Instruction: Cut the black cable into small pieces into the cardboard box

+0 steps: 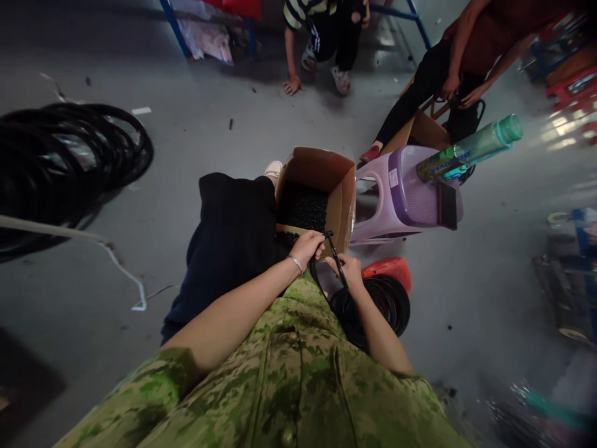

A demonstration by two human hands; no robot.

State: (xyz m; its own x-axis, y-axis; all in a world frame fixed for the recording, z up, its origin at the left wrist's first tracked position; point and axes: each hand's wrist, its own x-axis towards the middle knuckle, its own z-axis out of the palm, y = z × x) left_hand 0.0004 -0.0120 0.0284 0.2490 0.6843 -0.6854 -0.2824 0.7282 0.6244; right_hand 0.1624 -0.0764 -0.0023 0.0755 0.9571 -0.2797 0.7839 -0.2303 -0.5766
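Both my hands are close together over the near edge of a cardboard box (pixel 341 205). My left hand (pixel 308 246), with a bracelet at the wrist, is pinched at the upper end of a black rubber-like strip (pixel 336 258). A small dark piece sits at that end, too small to make out. Lower on the same strip, my right hand (pixel 349 271) is closed around it. The strip runs down toward a coil of black strip (pixel 394 305) beside my right forearm. Inside the box lie many small black pieces (pixel 305 206).
Right of the box stands a purple stool (pixel 387 193) carrying a green bottle (pixel 471 149) and a dark phone-like object (pixel 447 206). Large black coils (pixel 79 162) lie at left. A red bag (pixel 389 270) touches the small coil. Two people work ahead, one by another box (pixel 426 129).
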